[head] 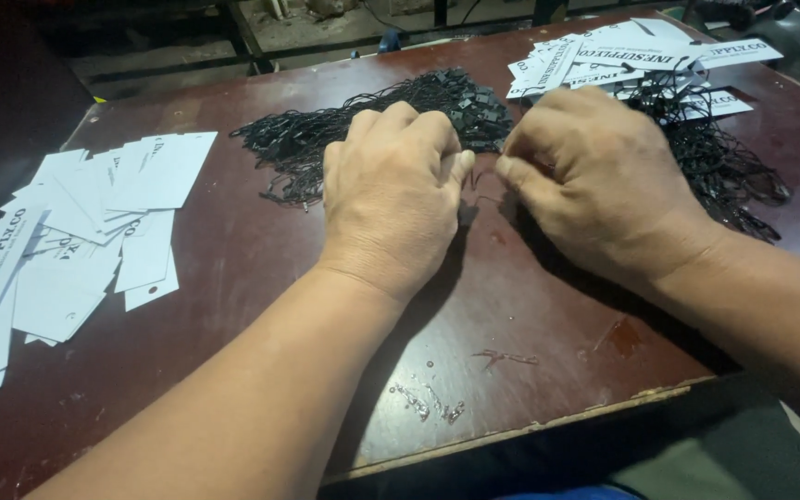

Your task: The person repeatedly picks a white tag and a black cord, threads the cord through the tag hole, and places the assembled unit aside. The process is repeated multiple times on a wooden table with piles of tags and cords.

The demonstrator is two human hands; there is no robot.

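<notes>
Hands at black tag strings, dark red bench.
Left hand point(391, 199) and right hand point(594, 181), both curled, pinch a thin string point(479, 178) between them; string heap point(372, 125) just beyond; white rectangular tags left point(76, 231) and far right point(618, 60).

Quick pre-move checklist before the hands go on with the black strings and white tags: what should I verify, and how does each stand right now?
1. Both hands in view: left hand and right hand on the table, fingertips nearly meeting. Ok.
2. Thin black string pinched between them: too fine to make out. Cannot tell.
3. String supply within reach: pile of black strings lies just beyond the left hand. Ok.
4. Blank-side white tags within reach at the table's left. Ok.
5. Second heap of tags with strings tangled under it by the right hand: tidy? Not ok.
6. Work surface smooth: chipped front edge. Not ok.
</notes>
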